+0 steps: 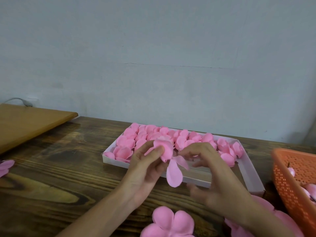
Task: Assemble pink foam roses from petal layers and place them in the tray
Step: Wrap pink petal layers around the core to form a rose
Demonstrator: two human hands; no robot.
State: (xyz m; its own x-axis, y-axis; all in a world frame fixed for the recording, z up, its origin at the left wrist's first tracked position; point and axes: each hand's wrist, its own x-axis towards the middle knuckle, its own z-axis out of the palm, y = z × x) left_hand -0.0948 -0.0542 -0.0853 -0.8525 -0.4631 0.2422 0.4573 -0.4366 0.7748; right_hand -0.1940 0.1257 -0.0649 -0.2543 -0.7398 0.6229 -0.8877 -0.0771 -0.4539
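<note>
Your left hand (147, 168) pinches the half-built rose (165, 149) between thumb and fingers over the white tray's (246, 170) near rim, toward the worktop's (68, 168) far edge. This steadies the bud while your right hand's (210, 168) curled fingers reach its dangling petal layer (173, 175); blur hides any grip.

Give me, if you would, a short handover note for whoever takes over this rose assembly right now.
Left hand: grips a half-built rose near the tray.
Right hand: fingers curled at the rose's loose hanging petals; grip blurred.
Done: finished roses fill the tray's far and left parts.
To do: wrap this rose, set it in the bare near-right part, then continue with the flat petal layers on the table and the pieces in the orange basket.
</note>
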